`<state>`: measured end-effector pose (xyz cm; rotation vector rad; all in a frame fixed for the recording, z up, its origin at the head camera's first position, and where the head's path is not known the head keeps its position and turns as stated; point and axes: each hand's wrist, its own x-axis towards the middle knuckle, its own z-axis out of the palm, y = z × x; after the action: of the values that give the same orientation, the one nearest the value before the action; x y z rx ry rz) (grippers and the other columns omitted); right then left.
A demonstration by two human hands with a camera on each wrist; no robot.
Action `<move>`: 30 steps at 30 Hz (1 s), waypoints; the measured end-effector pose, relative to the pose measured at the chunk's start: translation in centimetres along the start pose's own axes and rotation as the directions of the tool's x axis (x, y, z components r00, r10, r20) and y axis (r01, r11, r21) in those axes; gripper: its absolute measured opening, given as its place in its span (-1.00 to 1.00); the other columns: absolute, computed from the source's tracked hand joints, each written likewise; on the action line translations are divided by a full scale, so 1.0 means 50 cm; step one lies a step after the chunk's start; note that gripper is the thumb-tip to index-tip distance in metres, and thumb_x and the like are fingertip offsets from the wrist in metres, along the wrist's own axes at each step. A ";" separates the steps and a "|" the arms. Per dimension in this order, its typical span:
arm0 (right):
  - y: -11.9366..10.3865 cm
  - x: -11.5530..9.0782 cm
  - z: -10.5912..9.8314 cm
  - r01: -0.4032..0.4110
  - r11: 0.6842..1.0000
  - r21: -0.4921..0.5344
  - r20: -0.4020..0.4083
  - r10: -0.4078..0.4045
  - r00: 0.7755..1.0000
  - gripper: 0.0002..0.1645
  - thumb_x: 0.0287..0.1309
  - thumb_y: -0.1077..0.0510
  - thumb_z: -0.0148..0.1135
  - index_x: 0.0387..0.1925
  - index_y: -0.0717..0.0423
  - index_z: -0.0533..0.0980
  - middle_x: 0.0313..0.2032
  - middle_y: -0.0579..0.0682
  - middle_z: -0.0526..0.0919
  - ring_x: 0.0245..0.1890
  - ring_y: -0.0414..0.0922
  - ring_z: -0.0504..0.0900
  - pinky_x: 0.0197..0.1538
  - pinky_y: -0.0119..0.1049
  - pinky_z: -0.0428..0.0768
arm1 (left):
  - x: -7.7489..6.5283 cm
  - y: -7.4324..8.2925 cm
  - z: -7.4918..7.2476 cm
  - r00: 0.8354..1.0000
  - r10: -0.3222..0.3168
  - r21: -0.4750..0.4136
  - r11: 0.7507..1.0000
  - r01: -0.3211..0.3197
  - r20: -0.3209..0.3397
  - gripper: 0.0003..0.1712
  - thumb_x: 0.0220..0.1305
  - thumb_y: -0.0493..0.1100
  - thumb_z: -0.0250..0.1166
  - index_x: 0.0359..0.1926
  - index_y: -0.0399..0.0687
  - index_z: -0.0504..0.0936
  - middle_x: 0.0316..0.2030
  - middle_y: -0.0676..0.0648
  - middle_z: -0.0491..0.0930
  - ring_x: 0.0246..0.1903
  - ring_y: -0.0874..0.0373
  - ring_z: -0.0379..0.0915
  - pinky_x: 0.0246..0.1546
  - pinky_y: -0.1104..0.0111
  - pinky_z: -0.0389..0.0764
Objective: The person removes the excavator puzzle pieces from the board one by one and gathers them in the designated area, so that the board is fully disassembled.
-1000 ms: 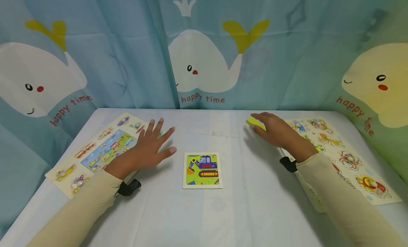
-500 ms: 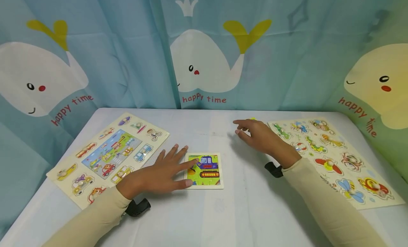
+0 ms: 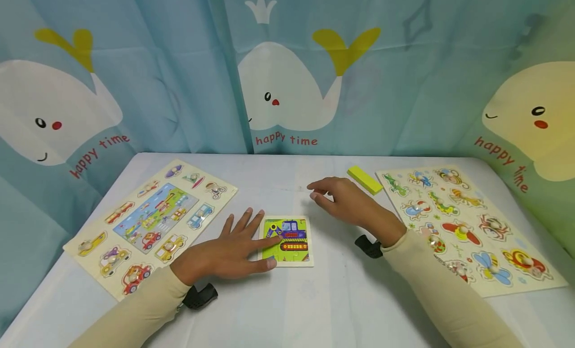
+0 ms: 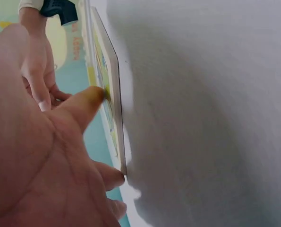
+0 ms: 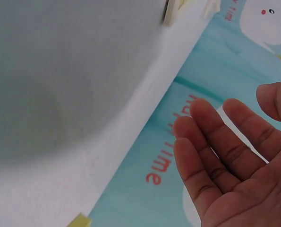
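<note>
A small square jigsaw puzzle (image 3: 292, 243) with a purple digger on green lies in a pale frame at the table's middle. My left hand (image 3: 231, 250) spreads over its left side, the index finger and thumb reaching across the edge. In the left wrist view a fingertip meets the face of the puzzle (image 4: 113, 90). My right hand (image 3: 352, 203) hovers above the table to the puzzle's upper right, holding nothing. Its fingers are loosely bent in the right wrist view, with the palm (image 5: 253, 189) bare. Behind it lies a yellow-green block (image 3: 365, 179).
To the left is a vehicle knob-puzzle board (image 3: 105, 228), set at an angle. An insect knob-puzzle board (image 3: 476, 253) lies on the right, partly under the right forearm. A blue curtain (image 3: 179, 88) with whales hangs along the table's far edge.
My right hand has let go of the yellow-green block and moved left and nearer. My left hand has come right and down from above the vehicle board onto the digger puzzle.
</note>
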<state>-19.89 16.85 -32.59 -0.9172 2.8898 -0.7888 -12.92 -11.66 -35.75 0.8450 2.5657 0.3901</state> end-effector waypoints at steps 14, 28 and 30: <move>-0.051 0.013 0.046 0.103 0.994 0.020 0.146 -0.105 0.984 -0.67 0.33 0.10 0.22 0.05 0.14 0.62 -0.05 -0.03 0.68 0.05 -0.05 0.57 0.14 -0.07 0.47 | 0.015 0.002 0.002 0.995 0.074 0.032 0.997 -0.077 0.069 -0.09 0.13 0.50 0.15 0.47 0.48 0.15 0.52 -0.08 -0.46 0.43 -0.10 -0.74 0.30 -0.20 -0.43; -0.078 0.043 0.083 0.189 0.979 -0.073 0.270 -0.163 0.949 -0.75 0.26 0.25 0.26 -0.04 0.13 0.68 -0.19 -0.04 0.64 -0.21 -0.18 0.57 -0.07 -0.30 0.56 | 0.018 0.002 0.000 0.993 0.058 0.030 0.998 -0.061 0.100 0.12 -0.08 0.50 0.35 0.49 0.51 0.07 0.50 -0.04 -0.57 0.42 -0.11 -0.78 0.30 -0.18 -0.46; -0.081 0.049 0.088 0.187 0.978 -0.098 0.282 -0.153 0.947 -0.76 0.26 0.24 0.27 -0.05 0.11 0.69 -0.20 -0.04 0.61 -0.25 -0.19 0.54 -0.10 -0.33 0.55 | 0.018 0.001 0.000 0.994 0.051 0.036 0.998 -0.054 0.096 0.13 -0.09 0.51 0.36 0.49 0.52 0.07 0.51 -0.04 -0.56 0.42 -0.13 -0.78 0.29 -0.20 -0.44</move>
<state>-19.06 10.62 -34.18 -1.1968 2.6676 -0.4490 -13.55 -11.06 -36.01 0.9240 2.4748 0.3088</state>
